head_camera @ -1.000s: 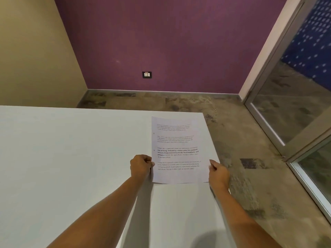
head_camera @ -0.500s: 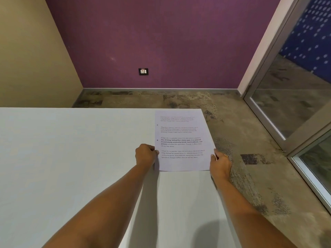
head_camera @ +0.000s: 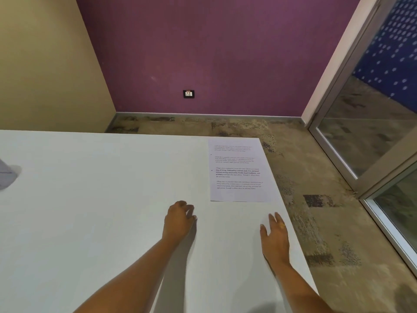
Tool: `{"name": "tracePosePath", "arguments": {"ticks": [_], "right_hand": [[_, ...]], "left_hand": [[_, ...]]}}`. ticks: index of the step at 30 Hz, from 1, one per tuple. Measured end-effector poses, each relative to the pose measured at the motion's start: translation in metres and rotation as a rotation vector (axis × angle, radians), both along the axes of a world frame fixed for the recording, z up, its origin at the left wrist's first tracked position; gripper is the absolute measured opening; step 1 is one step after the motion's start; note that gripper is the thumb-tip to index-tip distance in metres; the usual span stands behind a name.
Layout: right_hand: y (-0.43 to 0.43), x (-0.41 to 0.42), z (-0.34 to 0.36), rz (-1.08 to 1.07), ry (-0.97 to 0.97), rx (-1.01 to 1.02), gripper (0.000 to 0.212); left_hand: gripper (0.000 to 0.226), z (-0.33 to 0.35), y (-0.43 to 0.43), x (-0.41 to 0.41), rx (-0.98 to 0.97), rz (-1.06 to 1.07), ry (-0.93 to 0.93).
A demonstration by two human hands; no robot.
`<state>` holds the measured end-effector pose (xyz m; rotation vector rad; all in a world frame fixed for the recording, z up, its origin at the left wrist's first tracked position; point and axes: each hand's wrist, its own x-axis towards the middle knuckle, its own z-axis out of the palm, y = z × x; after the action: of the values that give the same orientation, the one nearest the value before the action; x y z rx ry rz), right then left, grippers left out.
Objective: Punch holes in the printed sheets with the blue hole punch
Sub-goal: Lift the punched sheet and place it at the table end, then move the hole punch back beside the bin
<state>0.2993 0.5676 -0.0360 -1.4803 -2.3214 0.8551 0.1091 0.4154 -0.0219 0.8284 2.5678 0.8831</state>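
One table (head_camera: 90,199), white, carries the work. One printed sheet (head_camera: 239,172) lies flat at its far right corner, long axis running away from you, near short edge facing your hands. Your right hand (head_camera: 274,233) sits just short of that edge's right end, fingers straight, slightly apart, holding nothing. Your left hand (head_camera: 179,219) sits off the sheet's near left corner, fingers loosely curled, empty. Neither touches the sheet. No blue hole punch in view; a blurred grey object (head_camera: 6,175) at the left edge cannot be identified.
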Motion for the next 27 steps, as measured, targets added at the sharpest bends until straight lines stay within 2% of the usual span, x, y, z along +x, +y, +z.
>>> {"name": "tracePosePath", "arguments": {"ticks": [3,8,13,19,23,27], "right_hand": [[-0.038,0.010,0.004,0.080,-0.077,-0.021,0.051],[-0.105,0.010,0.016,0.264,-0.237,-0.034,0.054],[-0.181,-0.008,0.024,0.403,-0.312,-0.039,0.056],[-0.274,-0.053,0.026,0.514,-0.394,0.023,0.061],[-0.323,-0.093,0.025,0.524,-0.424,0.062,0.061],[-0.369,-0.132,0.017,0.489,-0.427,0.125,0.061]], "left_hand": [[0.028,0.005,-0.045,0.017,-0.126,-0.062,0.093],[0.034,0.008,-0.123,0.034,-0.201,-0.086,0.109],[0.031,0.011,-0.208,0.033,-0.131,-0.029,0.045],[0.028,0.017,-0.309,-0.001,-0.154,0.072,0.032],[0.029,0.017,-0.374,-0.035,-0.148,0.140,-0.042],[0.029,0.019,-0.430,-0.072,-0.061,0.210,-0.094]]}}
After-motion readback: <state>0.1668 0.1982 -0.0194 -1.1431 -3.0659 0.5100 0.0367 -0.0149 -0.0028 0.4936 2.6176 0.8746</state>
